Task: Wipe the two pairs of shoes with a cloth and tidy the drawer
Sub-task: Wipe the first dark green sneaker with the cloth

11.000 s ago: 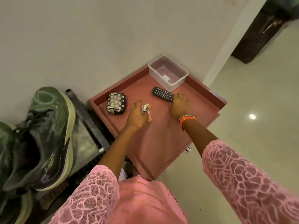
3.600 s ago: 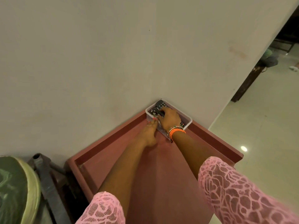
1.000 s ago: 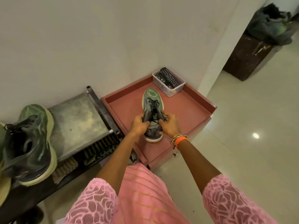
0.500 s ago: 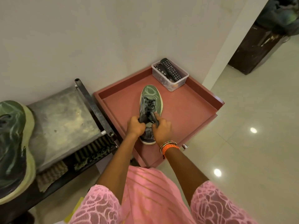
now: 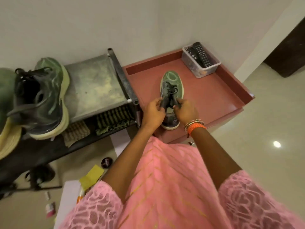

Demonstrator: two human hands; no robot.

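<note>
Shoes in green mesh with dark laces and pale soles are split between two places: one green shoe point(image 5: 170, 90) stands in the middle of the frame on the floor of a shallow reddish-brown drawer point(image 5: 214, 96), toe toward the wall, and another green shoe point(image 5: 44, 100) sits at the left on the grey metal top of a dark-framed shoe rack point(image 5: 95, 86), with part of a third at the left edge. The drawer is pulled out from a pale wall point(image 5: 99, 22) that fills the upper frame, and glossy cream floor tiles point(image 5: 264, 129) spread to the right. In the drawer's far right corner a clear plastic box point(image 5: 203, 70) holds a black remote control point(image 5: 202, 55) that sticks up over its rim. Bare drawer floor lies on both sides of the shoe, wider on the right, up to the raised rim; the rack's black post stands just beside the drawer's left edge. On the floor at lower left lie a round black tin point(image 5: 107, 162) and a yellow cloth point(image 5: 92, 177).

Both arms reach forward from pink lace sleeves. The left hand point(image 5: 154, 111) and the right hand point(image 5: 186, 111), orange and metal bangles on its wrist, are each curled and pinching a dark lace end over the shoe's opening.
</note>
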